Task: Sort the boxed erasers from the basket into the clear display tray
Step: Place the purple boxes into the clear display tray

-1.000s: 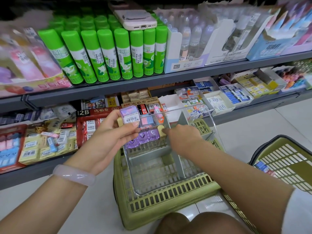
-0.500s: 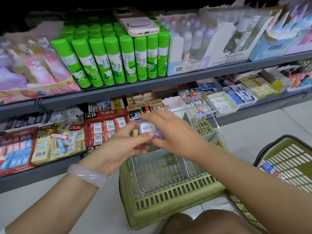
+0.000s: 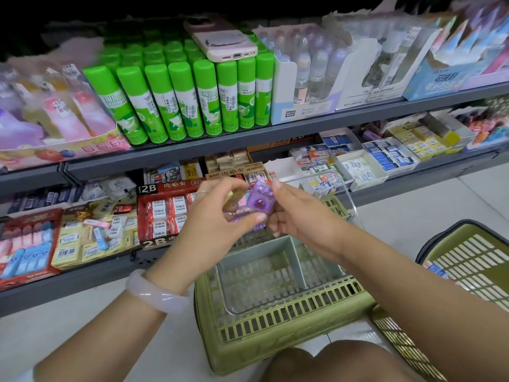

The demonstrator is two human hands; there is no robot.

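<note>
tray (image 3: 264, 271) near compartments open | hands (image 3: 217, 224) block far end

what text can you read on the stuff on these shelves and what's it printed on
"GLUE STICK": green glue sticks
"2B": red eraser display box, on its top flap and front edge
"2B ERASER": white erasers inside that box
"4B ERASER": tan box
Price labels, barcodes and the white bottle cartons: too small or blurred.

A small purple boxed eraser (image 3: 259, 200) is held up over the far end of the clear display tray (image 3: 264, 274), face toward the camera, with a darker purple heart shape on its front. More purple and pink boxes (image 3: 242, 213) sit just below it, blurred. The tray, split by grey dividers, rests inside the olive-green basket (image 3: 278, 337); its near compartments hold nothing.
</note>
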